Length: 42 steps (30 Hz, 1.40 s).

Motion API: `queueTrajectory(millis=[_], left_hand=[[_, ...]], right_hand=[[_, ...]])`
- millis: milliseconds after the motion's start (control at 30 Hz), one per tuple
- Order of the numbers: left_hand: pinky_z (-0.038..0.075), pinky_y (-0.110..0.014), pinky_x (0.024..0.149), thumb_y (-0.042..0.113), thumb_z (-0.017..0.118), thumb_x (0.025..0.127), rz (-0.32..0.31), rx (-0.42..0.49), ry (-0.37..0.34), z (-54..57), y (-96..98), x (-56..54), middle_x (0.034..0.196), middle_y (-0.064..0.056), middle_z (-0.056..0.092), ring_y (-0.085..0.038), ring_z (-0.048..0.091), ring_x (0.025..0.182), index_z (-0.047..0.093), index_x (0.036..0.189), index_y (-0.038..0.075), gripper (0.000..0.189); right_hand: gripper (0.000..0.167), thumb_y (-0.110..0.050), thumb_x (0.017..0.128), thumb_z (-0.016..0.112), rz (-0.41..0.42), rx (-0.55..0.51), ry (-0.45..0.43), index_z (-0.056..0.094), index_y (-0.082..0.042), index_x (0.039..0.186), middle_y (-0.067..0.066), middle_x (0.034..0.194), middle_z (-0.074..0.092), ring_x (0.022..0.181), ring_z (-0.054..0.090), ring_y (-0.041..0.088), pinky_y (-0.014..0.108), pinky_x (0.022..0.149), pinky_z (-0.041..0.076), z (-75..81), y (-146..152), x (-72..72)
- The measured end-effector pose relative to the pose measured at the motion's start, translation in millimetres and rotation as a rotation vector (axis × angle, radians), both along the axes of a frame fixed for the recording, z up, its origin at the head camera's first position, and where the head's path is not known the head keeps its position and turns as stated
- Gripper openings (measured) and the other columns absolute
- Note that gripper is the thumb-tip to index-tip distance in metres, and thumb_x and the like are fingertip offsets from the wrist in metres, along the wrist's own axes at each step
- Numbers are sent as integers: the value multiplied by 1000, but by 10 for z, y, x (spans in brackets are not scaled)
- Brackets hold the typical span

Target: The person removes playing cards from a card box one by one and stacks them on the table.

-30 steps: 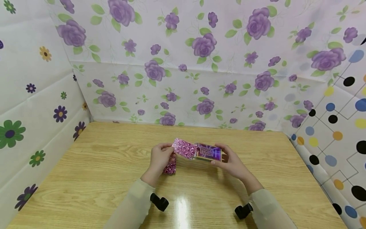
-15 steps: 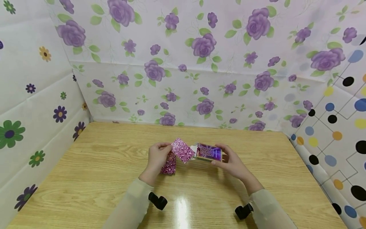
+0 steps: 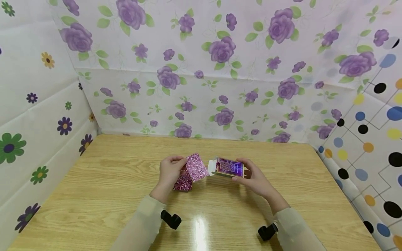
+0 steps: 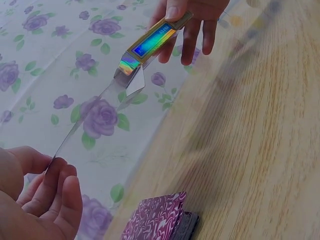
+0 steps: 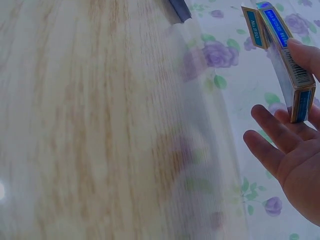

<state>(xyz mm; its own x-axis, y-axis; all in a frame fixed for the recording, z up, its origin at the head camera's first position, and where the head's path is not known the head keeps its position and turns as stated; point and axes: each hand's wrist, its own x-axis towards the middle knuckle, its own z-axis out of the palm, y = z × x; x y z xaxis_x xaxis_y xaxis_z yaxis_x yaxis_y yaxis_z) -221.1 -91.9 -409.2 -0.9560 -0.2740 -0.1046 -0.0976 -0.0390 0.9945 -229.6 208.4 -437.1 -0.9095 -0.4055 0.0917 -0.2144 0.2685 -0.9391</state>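
My left hand [image 3: 169, 173] pinches a pink-and-white patterned playing card [image 3: 196, 168] at its left side, between thumb and fingers. Edge-on in the left wrist view, the card [image 4: 75, 124] looks thin and slants up toward the box. A purple, shiny card box [image 3: 230, 167] is gripped by my right hand [image 3: 255, 177], its white end flap [image 3: 211, 167] sticking out toward the card. The right wrist view shows the box [image 5: 286, 57] between thumb and fingers, other fingers spread. Below the left hand, a stack of playing cards [image 4: 154, 217] lies on the table, partly covered in the head view.
The wooden table [image 3: 110, 195] runs back to a wall covering with purple roses [image 3: 223, 116]. Side coverings with flowers [image 3: 65, 125] and coloured dots [image 3: 361, 174] flank it. A black wrist camera [image 3: 171, 219] sits on the left sleeve, another [image 3: 267, 232] on the right.
The card in my left hand has come away from the box's open end, moving left and tilting downward, baring the white flap. My right hand and the box have hardly moved.
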Motion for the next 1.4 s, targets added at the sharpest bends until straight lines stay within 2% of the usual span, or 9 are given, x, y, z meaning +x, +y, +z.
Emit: queueTrajectory(millis=[267, 700, 1067, 1400], left_hand=[[55, -23, 55, 7, 67, 85, -3, 15, -5, -1, -7, 5, 75, -4, 66, -8, 61, 61, 61, 96, -2, 16], [53, -21, 51, 7, 65, 87, 15, 14, -18, -21, -36, 0, 77, -3, 65, -7, 57, 60, 62, 100, -3, 16], [51, -20, 50, 6, 63, 88, 26, -14, -3, -51, -42, -16, 82, -8, 68, -5, 56, 59, 64, 104, -5, 19], [50, -17, 57, 3, 62, 87, 33, -96, 18, -85, -53, -31, 96, -20, 69, -5, 57, 67, 66, 104, -5, 19]], right_hand=[[72, -18, 84, 72, 5, -4, 10, 33, -5, 142, 19, 140, 41, 116, 55, 38, 27, 89, 52, -3, 8, -4], [70, -21, 83, 73, -6, -8, -17, 35, -14, 141, 16, 141, 41, 116, 55, 37, 29, 89, 53, -5, 3, 17], [74, -23, 83, 73, -13, 12, -23, 31, -9, 143, 15, 143, 40, 118, 54, 36, 35, 93, 52, 16, -3, 17], [70, -24, 83, 73, -14, 14, -28, 34, -16, 142, 14, 143, 40, 119, 53, 37, 36, 93, 52, 8, -6, 10]])
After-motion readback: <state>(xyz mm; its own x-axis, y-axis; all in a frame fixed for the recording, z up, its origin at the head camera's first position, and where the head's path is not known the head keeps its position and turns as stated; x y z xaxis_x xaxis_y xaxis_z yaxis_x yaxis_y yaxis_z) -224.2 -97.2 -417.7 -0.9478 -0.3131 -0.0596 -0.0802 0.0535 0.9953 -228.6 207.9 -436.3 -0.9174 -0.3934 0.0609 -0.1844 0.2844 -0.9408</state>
